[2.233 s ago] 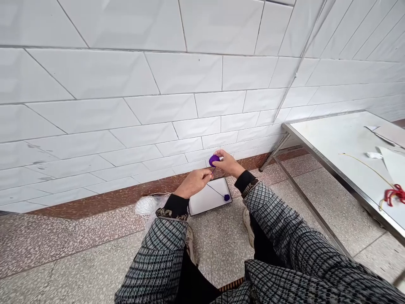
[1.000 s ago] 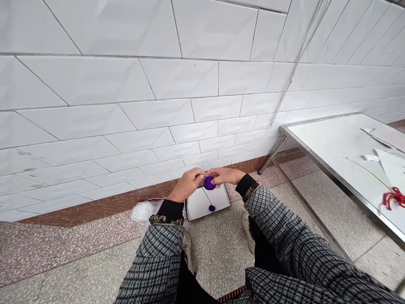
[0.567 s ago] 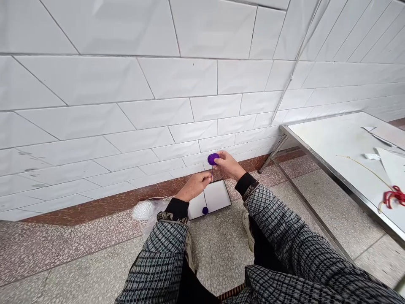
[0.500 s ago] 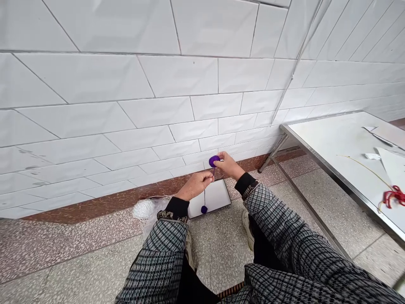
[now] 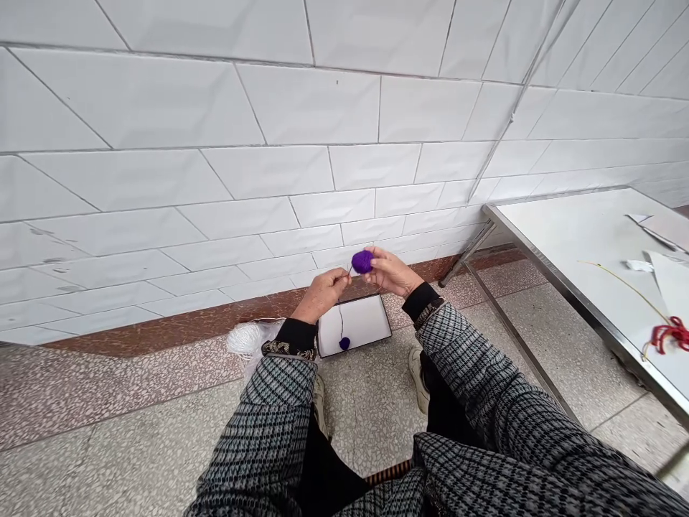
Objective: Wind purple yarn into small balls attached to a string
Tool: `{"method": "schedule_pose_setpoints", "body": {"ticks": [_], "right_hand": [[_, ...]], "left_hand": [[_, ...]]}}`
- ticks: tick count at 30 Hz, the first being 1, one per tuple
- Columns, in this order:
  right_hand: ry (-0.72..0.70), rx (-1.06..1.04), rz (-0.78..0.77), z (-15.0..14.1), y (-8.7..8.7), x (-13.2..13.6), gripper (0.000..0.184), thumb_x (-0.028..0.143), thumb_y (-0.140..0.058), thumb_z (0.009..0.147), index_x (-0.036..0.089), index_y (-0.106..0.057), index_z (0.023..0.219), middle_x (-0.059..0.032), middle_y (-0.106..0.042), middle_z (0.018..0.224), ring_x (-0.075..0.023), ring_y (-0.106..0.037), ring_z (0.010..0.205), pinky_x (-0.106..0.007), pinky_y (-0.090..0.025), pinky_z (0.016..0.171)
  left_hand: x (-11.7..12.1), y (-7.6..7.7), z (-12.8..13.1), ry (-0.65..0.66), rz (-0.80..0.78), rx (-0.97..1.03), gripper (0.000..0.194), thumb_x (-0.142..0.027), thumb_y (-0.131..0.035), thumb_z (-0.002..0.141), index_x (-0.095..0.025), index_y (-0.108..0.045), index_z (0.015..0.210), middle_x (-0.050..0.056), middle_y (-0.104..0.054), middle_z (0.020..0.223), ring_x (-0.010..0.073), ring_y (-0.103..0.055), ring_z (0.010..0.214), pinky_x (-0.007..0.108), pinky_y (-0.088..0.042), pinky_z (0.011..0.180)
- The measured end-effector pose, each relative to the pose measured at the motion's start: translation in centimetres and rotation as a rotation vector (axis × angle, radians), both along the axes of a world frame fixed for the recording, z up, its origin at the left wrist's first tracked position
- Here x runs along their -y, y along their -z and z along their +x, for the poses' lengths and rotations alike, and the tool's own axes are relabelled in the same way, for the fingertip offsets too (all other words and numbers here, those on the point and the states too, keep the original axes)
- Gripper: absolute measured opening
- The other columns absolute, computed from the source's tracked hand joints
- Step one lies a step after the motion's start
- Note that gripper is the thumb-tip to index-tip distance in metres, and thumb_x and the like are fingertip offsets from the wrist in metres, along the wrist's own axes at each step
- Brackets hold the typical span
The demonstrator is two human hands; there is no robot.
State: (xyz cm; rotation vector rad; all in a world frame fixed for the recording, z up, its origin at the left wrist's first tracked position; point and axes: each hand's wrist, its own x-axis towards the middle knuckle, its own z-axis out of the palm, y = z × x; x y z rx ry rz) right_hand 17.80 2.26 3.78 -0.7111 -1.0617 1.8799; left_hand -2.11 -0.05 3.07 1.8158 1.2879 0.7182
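Note:
My right hand (image 5: 392,273) grips a small purple ball of yarn (image 5: 362,261) at chest height in front of the tiled wall. My left hand (image 5: 323,293) pinches the purple strand (image 5: 341,319) just left of the ball. That strand runs down to a smaller purple ball (image 5: 344,343) lying on a white tray (image 5: 371,323) on the floor between my feet. Both sleeves are in a grey checked fabric.
A bundle of white cord (image 5: 246,337) lies on the floor left of the tray. A steel table (image 5: 560,244) stands at the right, carrying white paper pieces (image 5: 664,269), a thin yellow strand and a red cord knot (image 5: 670,332). The white tiled wall (image 5: 215,165) is close ahead.
The right hand circled the purple ball up and down while the left kept the strand pinched. The small ball on the tray shifted left. Now both hands sit closer together, slightly higher.

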Motion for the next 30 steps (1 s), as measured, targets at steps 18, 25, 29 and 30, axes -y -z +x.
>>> {"method": "schedule_pose_setpoints", "body": {"ticks": [18, 25, 29, 30], "right_hand": [[-0.069, 0.757, 0.209, -0.5, 1.1, 0.1, 0.029, 0.015, -0.067, 0.07, 0.017, -0.061, 0.098, 0.0019, -0.062, 0.08, -0.0119, -0.056, 0.068, -0.026, -0.047, 0.065], [-0.265, 0.358, -0.05, 0.0, -0.3, 0.9, 0.029, 0.009, -0.066, 0.074, 0.015, -0.057, 0.101, -0.0003, -0.067, 0.082, -0.0098, -0.065, 0.063, -0.023, -0.056, 0.063], [-0.218, 0.173, -0.117, -0.1, -0.8, 0.9, 0.033, 0.014, -0.071, 0.077, 0.016, -0.053, 0.105, -0.0033, -0.069, 0.086, -0.0123, -0.07, 0.067, -0.024, -0.059, 0.066], [-0.179, 0.131, -0.12, -0.3, -0.9, 0.9, 0.035, 0.015, -0.072, 0.077, 0.017, -0.052, 0.105, -0.0034, -0.069, 0.086, -0.0125, -0.07, 0.069, -0.024, -0.059, 0.067]], "left_hand": [[0.3, -0.9, 0.1, 0.088, 0.11, -0.003, 0.024, -0.036, -0.049, 0.084, -0.017, -0.062, 0.078, 0.003, -0.064, 0.077, 0.0175, -0.056, 0.075, 0.029, -0.044, 0.071], [-0.3, -0.5, -0.1, -0.046, 0.122, 0.086, 0.019, -0.034, -0.05, 0.082, -0.018, -0.06, 0.081, 0.002, -0.062, 0.079, 0.0172, -0.056, 0.077, 0.029, -0.045, 0.075], [-0.8, 0.9, 0.5, -0.1, 0.059, 0.176, 0.022, -0.036, -0.05, 0.083, -0.018, -0.06, 0.085, 0.0, -0.059, 0.071, 0.0153, -0.053, 0.068, 0.027, -0.043, 0.068], [-0.9, 1.2, 0.8, -0.109, 0.037, 0.191, 0.023, -0.037, -0.048, 0.084, -0.018, -0.06, 0.084, -0.001, -0.056, 0.067, 0.0149, -0.051, 0.064, 0.027, -0.042, 0.065]]}}
